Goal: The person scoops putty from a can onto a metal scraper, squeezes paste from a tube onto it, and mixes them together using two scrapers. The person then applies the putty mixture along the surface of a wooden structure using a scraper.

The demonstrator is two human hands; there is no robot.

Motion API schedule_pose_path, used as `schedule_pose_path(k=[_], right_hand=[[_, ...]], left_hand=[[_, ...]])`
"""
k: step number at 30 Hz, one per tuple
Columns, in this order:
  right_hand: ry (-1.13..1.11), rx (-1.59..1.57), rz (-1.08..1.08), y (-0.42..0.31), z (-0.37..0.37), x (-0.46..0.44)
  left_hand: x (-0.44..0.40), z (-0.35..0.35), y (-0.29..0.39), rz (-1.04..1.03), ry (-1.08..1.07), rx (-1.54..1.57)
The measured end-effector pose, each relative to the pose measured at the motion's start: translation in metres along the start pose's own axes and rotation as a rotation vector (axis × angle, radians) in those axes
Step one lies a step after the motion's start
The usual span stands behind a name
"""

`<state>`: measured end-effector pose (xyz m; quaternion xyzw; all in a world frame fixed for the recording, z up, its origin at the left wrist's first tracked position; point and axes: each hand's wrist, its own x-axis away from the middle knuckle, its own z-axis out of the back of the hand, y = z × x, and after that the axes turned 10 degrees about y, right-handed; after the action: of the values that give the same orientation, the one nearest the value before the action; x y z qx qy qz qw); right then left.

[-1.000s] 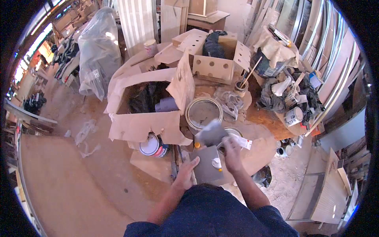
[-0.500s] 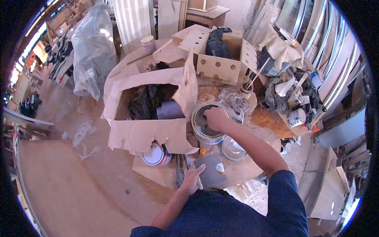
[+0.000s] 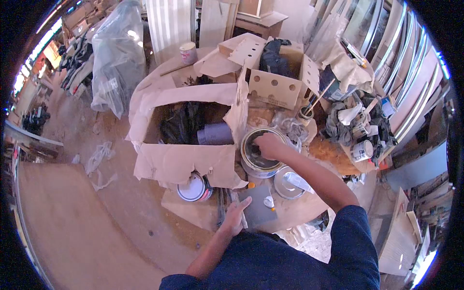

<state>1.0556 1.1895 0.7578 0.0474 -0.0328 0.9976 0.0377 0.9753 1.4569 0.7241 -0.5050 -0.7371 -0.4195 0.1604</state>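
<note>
My right hand (image 3: 270, 146) reaches into the mouth of a large open tin (image 3: 265, 172). Its fingers are curled, and what they hold, if anything, is hidden. Grey material shows inside the tin. Low in front of my body, my left hand (image 3: 235, 216) grips the left edge of a flat grey plate (image 3: 259, 212), thumb along its top. On that plate lies a small white dab (image 3: 268, 202) with an orange spot beside it. Right of the plate is a round metal lid (image 3: 285, 191) with a pale flat piece on it.
A torn cardboard box (image 3: 186, 162) holding black plastic and a purple-grey roll stands left of the tin. Another paint can (image 3: 194, 187) sits before it. Behind are a holed carton (image 3: 273, 89) and a small pot (image 3: 306, 113) with a stick. Cluttered cans (image 3: 362, 150) stand at right.
The view has shifted slightly, moving the scene a little to the right. My right hand stays in the tin with its wrist turned a little; my left hand keeps hold of the plate.
</note>
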Motion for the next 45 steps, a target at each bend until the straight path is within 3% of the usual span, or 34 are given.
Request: schedule_pose_path(k=[2, 5, 9, 11, 13, 15, 18, 19, 20, 22, 24, 30, 34, 37, 39, 41, 45], right_hand=[[-0.055, -0.041, -0.025, -0.017, 0.058, 0.018], [0.1, -0.081, -0.031, -0.001, 0.073, 0.037], [0.471, -0.302, 0.013, -0.02, 0.132, 0.101], [0.602, -0.387, -0.032, -0.031, 0.138, 0.13], [0.716, -0.444, -0.07, -0.038, 0.133, 0.156], [0.839, -0.493, -0.028, -0.044, 0.119, 0.172], [1.007, -0.521, 0.019, -0.049, 0.088, 0.182], [1.061, -0.521, 0.032, -0.051, 0.077, 0.184], [1.076, -0.564, 0.009, -0.055, 0.068, 0.186], [1.101, -0.566, 0.049, -0.054, 0.057, 0.189], [1.101, -0.556, 0.071, -0.054, 0.051, 0.194], [1.043, -0.468, 0.072, -0.036, 0.053, 0.216], [0.905, -0.113, -0.082, -0.03, 0.105, 0.243], [1.139, -0.853, -0.702, -0.033, 0.081, 0.247], [0.932, -0.916, -0.786, -0.033, 0.077, 0.259], [0.911, -1.401, -0.755, -0.046, 0.047, 0.253], [0.985, -1.904, -0.754, -0.047, 0.015, 0.253]], left_hand=[[-0.003, -0.003, 0.001, -0.042, 0.014, 0.007], [0.005, -0.021, 0.018, -0.134, -0.019, 0.058], [0.002, -0.042, 0.035, -0.203, 0.026, 0.174], [0.02, -0.051, 0.038, -0.597, -0.074, -0.036], [0.024, -0.06, 0.046, -0.56, -0.086, -0.021], [0.015, -0.072, 0.067, -0.08, -0.024, 0.212], [0.006, -0.081, 0.069, -0.065, -0.02, 0.243], [0.004, -0.081, 0.063, -0.271, -0.078, 0.17], [0.002, -0.08, 0.054, -0.475, -0.138, 0.096], [0.012, -0.089, 0.057, -0.511, -0.165, 0.101], [0.022, -0.1, 0.071, -0.172, -0.09, 0.251], [0.012, -0.102, 0.056, -0.278, -0.061, 0.242], [0.005, -0.102, 0.046, -0.313, -0.142, 0.301], [0.015, -0.116, 0.044, -0.392, -0.138, 0.276], [0.014, -0.123, 0.035, -0.458, -0.118, 0.228], [0.026, -0.137, 0.025, -0.478, -0.097, 0.155], [0.006, -0.132, -0.008, -0.631, -0.075, -0.236]])
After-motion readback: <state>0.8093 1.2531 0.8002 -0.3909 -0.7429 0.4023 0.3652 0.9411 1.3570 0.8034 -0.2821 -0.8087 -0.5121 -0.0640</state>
